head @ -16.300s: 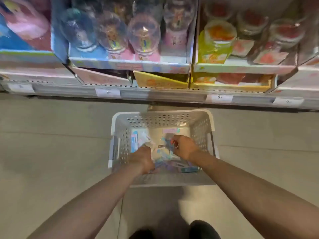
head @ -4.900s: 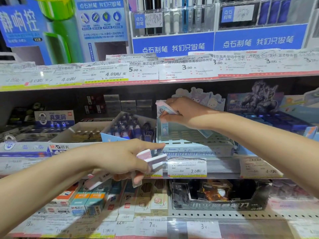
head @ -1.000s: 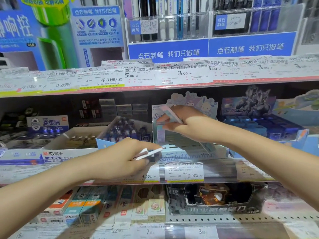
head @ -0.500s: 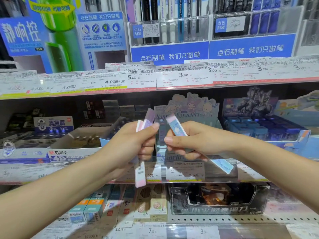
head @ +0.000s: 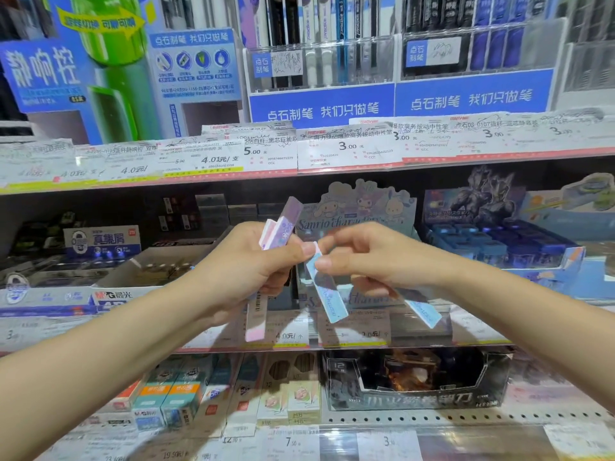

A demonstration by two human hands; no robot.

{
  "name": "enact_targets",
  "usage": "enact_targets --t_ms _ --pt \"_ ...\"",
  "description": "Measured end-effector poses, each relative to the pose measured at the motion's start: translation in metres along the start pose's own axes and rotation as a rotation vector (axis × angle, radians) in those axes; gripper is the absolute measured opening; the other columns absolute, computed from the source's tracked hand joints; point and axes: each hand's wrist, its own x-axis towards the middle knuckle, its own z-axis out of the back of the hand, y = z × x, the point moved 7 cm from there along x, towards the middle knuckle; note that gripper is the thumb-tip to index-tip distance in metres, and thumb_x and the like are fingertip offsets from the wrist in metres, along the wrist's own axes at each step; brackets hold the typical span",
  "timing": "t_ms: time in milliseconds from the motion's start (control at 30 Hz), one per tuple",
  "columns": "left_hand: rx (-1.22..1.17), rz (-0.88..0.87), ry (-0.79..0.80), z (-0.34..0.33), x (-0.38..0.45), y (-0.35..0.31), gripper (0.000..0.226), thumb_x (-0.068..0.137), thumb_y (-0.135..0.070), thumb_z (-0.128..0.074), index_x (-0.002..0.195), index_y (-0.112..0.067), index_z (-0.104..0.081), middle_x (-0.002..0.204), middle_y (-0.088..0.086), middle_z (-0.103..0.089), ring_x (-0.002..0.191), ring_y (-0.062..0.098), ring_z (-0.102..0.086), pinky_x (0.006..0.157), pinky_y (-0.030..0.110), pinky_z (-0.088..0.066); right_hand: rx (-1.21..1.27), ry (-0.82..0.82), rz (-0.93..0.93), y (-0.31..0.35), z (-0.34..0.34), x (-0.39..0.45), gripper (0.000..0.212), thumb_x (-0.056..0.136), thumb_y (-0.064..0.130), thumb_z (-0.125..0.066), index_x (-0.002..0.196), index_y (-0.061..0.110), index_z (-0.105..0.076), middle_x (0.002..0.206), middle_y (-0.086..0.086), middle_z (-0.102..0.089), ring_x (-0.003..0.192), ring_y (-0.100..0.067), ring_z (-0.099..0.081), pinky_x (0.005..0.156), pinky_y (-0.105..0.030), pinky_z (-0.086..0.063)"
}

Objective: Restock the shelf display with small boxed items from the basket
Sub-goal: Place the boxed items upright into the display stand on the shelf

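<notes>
Left hand (head: 248, 272) grasps a small fan of slim boxes, pink and purple, fingers curled round them; the purple box (head: 287, 224) stands out at 12 o'clock of the fist and the pink box (head: 256, 322) hangs at 6 o'clock. Right hand (head: 372, 257) pinches a blue box (head: 327, 292) at its upper end between thumb and fingertips; the box slants toward 5 o'clock. A second blue box (head: 422, 312) shows below the right wrist, at about 4 o'clock of the hand; whether that hand holds it cannot be told. The two hands meet at centre, thumbs nearly touching.

The character tray (head: 361, 207), the likely destination, stands directly behind the hands on the middle shelf (head: 472, 339). The basket is not in view.

Risks, as judged:
- The left hand carries several loose boxes in one grasp. Any easing of the fingers during the handover may let the pink box slide out at 6 o'clock.
- The right pinch sits at one end only, so the blue box may pivot or drop.
- The tray is hidden behind the hands; blind placement could set a box in the wrong row or in the neighbouring blue display (head: 499, 237) at 3 o'clock.
</notes>
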Motion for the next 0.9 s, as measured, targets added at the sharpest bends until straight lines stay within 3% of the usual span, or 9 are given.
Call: enact_targets --t_ms 133,300,367,433,500,600,700,800,900 --pt "0.029 -0.005 -0.005 0.000 0.000 -0.001 0.021 0.083 -0.014 -0.064 0.065 -0.009 -0.053 0.041 -0.007 -0.031 0.037 0.008 -0.024 0.036 0.015 -0.024 -0.028 -0.062 0.102 0.010 0.003 0.001 0.047 0.081 0.007 -0.065 0.123 0.015 -0.045 0.072 -0.007 -0.061 0.031 -0.004 -0.036 0.031 -0.011 -0.027" --pt "0.064 -0.084 -0.011 0.006 0.004 -0.001 0.028 0.091 -0.022 -0.054 0.075 0.002 -0.052 0.045 -0.003 -0.037 0.040 0.008 -0.027 0.040 0.015 -0.024 -0.095 -0.105 0.169 0.012 0.006 0.007 0.051 0.082 0.007 -0.065 0.125 0.022 -0.042 0.065 -0.007 -0.053 0.032 -0.008 -0.035 0.033 -0.015 -0.029" --pt "0.275 -0.173 -0.050 0.017 0.003 -0.003 0.035 0.090 -0.030 -0.056 0.082 0.004 -0.057 0.049 -0.002 -0.046 0.042 0.006 -0.035 0.044 0.016 -0.029 -0.148 -0.175 0.171 0.012 0.017 0.005 0.040 0.084 0.011 -0.064 0.118 0.021 -0.046 0.067 -0.006 -0.052 0.034 -0.010 -0.034 0.034 -0.015 -0.030" --pt "0.626 -0.328 -0.059 0.021 -0.002 -0.007 0.029 0.085 -0.033 -0.052 0.087 -0.007 -0.065 0.058 -0.004 -0.055 0.051 0.005 -0.045 0.051 0.017 -0.034 -0.183 -0.269 0.154 0.009 0.030 0.004 0.031 0.084 0.014 -0.065 0.111 0.020 -0.050 0.072 -0.002 -0.056 0.033 -0.010 -0.033 0.035 -0.014 -0.029" --pt "0.835 -0.423 0.070 0.015 -0.011 -0.004 0.020 0.084 -0.025 -0.047 0.092 -0.025 -0.066 0.077 -0.008 -0.060 0.071 0.003 -0.054 0.064 0.014 -0.039 -0.206 -0.341 0.147 0.005 0.038 0.005 0.025 0.083 0.013 -0.066 0.101 0.023 -0.052 0.085 -0.008 -0.061 0.031 -0.008 -0.034 0.035 -0.014 -0.030" --pt "1.066 -0.453 0.287 0.001 -0.022 0.009 0.028 0.083 -0.024 -0.039 0.100 -0.035 -0.059 0.109 -0.013 -0.054 0.085 -0.004 -0.053 0.075 0.015 -0.043 -0.275 -0.437 0.166 0.005 0.043 0.007 0.024 0.082 0.010 -0.067 0.092 0.024 -0.050 0.097 -0.014 -0.061 0.031 -0.002 -0.043 0.035 -0.014 -0.035" --pt "1.276 -0.366 0.330 -0.002 -0.023 0.021 0.051 0.088 -0.017 -0.043 0.133 -0.041 -0.042 0.146 -0.022 -0.031 0.080 -0.007 -0.046 0.064 0.007 -0.031 -0.327 -0.507 0.208 0.006 0.044 0.013 0.025 0.080 0.011 -0.069 0.092 0.021 -0.050 0.093 -0.010 -0.061 0.040 0.008 -0.050 0.039 -0.009 -0.036" --pt "1.351 -0.253 0.346 -0.005 -0.024 0.027 0.063 0.089 -0.014 -0.043 0.139 -0.049 -0.026 0.152 -0.030 -0.009 0.079 0.008 -0.053 0.063 0.015 -0.029 -0.348 -0.525 0.229 0.003 0.042 0.021 0.027 0.079 0.012 -0.071 0.091 0.022 -0.049 0.081 0.000 -0.058 0.043 0.010 -0.050 0.044 -0.006 -0.036" --pt "1.379 -0.209 0.348 -0.006 -0.024 0.029 0.065 0.088 -0.013 -0.043 0.140 -0.048 -0.025 0.149 -0.033 -0.001 0.091 0.008 -0.061 0.068 0.018 -0.033 -0.365 -0.518 0.245 0.000 0.038 0.028 0.029 0.078 0.016 -0.072 0.085 0.031 -0.048 0.074 0.007 -0.057 0.040 -0.001 -0.045 0.048 -0.010 -0.038"
